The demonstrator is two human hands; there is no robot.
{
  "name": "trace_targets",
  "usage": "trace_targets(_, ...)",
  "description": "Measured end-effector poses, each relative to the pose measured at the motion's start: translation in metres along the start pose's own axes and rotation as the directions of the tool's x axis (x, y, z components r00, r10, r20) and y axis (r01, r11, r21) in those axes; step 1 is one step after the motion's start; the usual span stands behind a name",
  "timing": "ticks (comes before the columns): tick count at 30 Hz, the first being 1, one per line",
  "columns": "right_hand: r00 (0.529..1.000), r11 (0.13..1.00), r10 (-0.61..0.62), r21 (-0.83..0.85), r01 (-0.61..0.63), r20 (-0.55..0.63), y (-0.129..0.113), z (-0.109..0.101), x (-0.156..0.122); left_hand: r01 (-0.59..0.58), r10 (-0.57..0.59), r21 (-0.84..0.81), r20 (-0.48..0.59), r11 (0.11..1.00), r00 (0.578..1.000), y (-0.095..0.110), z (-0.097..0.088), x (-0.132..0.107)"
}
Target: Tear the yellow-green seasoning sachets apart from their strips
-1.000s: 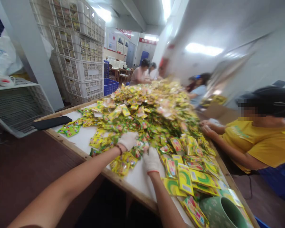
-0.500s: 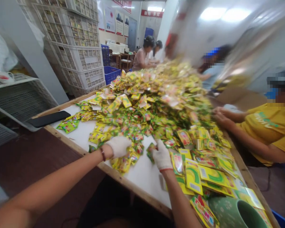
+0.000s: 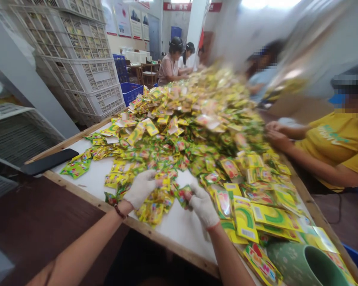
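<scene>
A big heap of small yellow-green sachets covers a white table with a wooden edge. Both my hands wear white gloves. My left hand rests on a loose cluster of sachets near the front edge, fingers curled over them. My right hand is closed on a small sachet lifted just off the table. Larger flat yellow packets lie in a row right of my right hand.
A black phone lies at the table's left corner. A green ceramic cup stands at the bottom right. A person in a yellow shirt works on the right. White crates are stacked at the left.
The view has tilted downward. My right hand has picked a sachet up off the table and drawn it toward me. My left hand stays on the front cluster.
</scene>
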State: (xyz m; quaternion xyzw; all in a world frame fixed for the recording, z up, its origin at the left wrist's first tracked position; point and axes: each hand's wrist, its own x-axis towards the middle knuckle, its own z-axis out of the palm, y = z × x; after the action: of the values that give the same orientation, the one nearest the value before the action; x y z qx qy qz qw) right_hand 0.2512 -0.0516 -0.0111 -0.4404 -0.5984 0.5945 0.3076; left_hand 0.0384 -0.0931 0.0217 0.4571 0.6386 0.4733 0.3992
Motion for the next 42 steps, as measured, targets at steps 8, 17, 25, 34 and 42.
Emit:
trace_targets(8, 0.991, 0.991, -0.127, 0.037, 0.128, -0.048, 0.002, -0.006, 0.004, 0.304, -0.291, -0.461, 0.102, 0.834, 0.951, -0.001, 0.043, -0.011)
trace_targets(17, 0.983, 0.982, -0.125, -0.159, 0.104, -0.133, -0.01, -0.008, -0.009, 0.274, -0.205, -0.629, 0.182, 0.728, 0.962, 0.011, 0.069, -0.031)
trace_targets(25, 0.946, 0.981, -0.148, -0.164, 0.104, -0.29, -0.013, -0.01, -0.032, 0.323, -0.224, -0.651, 0.234, 0.687, 0.946, 0.004, 0.082, -0.036)
trace_targets(34, 0.775, 0.993, -0.108, -0.1, 0.058, -0.623, -0.01, 0.002, -0.036, 0.185, -0.223, -0.726, 0.044, 0.662, 0.974, 0.015, 0.115, -0.051)
trace_targets(42, 0.851, 0.998, -0.057, -0.002, 0.066, -0.523, -0.009, -0.005, -0.048, 0.253, -0.24, -0.662, 0.114, 0.706, 0.964, 0.01, 0.127, -0.044)
